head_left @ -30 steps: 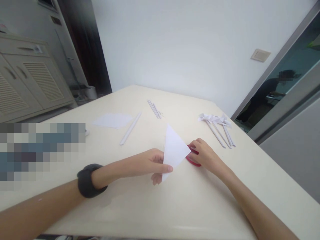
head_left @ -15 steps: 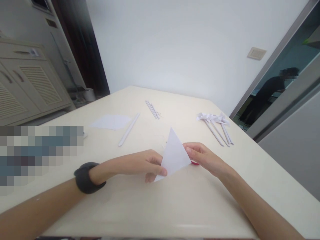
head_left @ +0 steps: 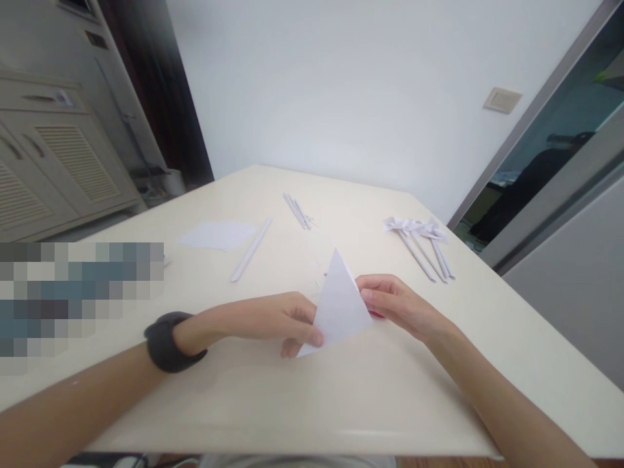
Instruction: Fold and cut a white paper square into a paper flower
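A white triangular piece of paper [head_left: 341,305] is held up over the table with its point away from me. My left hand [head_left: 298,323] pinches its lower left corner, thumb on the near face and the other fingers partly behind. At the right edge, my right hand [head_left: 392,302] has its thumb and index finger closed on the paper, some fingertips hidden behind it. A small red object [head_left: 377,314] shows just under the right hand, mostly covered, its kind unclear.
On the pale table [head_left: 273,409] lie flat paper sheets [head_left: 214,234], a rolled paper tube [head_left: 251,251], several thin paper rolls [head_left: 296,211] beside scraps, and paper pinwheel-like pieces on sticks [head_left: 419,240]. A white wall [head_left: 312,91] stands behind. A dark-clothed person [head_left: 529,182] is beyond the doorway.
Both hands stay on the paper, which has tilted very slightly. The view has shifted a little, and the person beyond the doorway has moved.
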